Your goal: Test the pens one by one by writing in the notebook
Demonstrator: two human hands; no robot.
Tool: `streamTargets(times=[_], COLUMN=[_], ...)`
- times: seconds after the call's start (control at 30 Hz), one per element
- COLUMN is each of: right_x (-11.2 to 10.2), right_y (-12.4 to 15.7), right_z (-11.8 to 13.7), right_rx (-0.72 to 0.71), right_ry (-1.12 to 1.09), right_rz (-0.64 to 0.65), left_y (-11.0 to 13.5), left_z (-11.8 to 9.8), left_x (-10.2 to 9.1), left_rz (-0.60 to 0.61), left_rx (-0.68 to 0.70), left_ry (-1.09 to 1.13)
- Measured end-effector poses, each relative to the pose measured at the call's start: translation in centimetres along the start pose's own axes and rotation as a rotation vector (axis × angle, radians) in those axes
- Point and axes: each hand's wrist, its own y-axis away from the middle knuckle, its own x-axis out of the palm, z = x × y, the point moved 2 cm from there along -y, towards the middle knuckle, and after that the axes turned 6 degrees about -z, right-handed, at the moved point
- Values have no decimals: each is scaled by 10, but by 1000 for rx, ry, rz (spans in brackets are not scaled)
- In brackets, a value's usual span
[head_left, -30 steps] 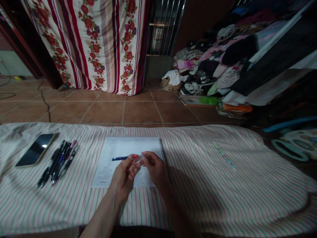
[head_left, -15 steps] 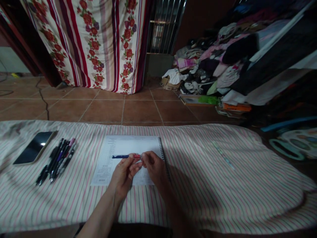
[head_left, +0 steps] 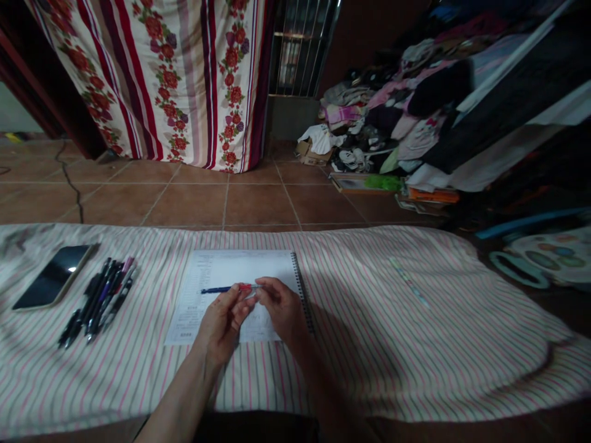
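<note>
A slim pen [head_left: 215, 290], dark blue with a red section toward its right end, lies level in my left hand [head_left: 224, 317], pinched between thumb and fingers. The fingertips of my right hand [head_left: 284, 307] close around the pen's right end, whose tip they partly hide. Both hands are just above a spiral-bound notebook [head_left: 249, 264], its coil on the right side and a printed sheet along its left. Left of the notebook, a bunch of several pens [head_left: 99, 298] rests on the striped cloth.
A smartphone [head_left: 53, 277] lies at the far left of the striped cloth [head_left: 360, 344]. A pale, patterned thin strip [head_left: 410, 283] is on the right side. Beyond the cloth are a tiled floor [head_left: 253, 197], a floral curtain [head_left: 194, 80] and a heap of clothes [head_left: 383, 117].
My view has turned slightly to the right, so everything appears a little further left. Both hands keep the pen in nearly the same position, with only a slight shift of the right fingers.
</note>
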Motion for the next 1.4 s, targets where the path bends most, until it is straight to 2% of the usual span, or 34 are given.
streamTargets(times=[0.17,0.37,0.67,0.93,1.4], right_x=[-2,-4,-3,-2,-4], right_y=[0,0,1,1,3], right_z=[7,11,-3,2,4], right_rx=[-31,-39,8,13,-32], right_ry=[87,226,47,24,69], right_rz=[3,-11,-18,-53,-17], left_y=[0,1,-3,-3,2], left_z=[2,4,3,3,0], left_x=[0,2,2,1,1], left_rz=[47,17,-8,18,11], left_rx=[19,40,37,28,35], left_ry=[-37,-65,-5,-8,-37])
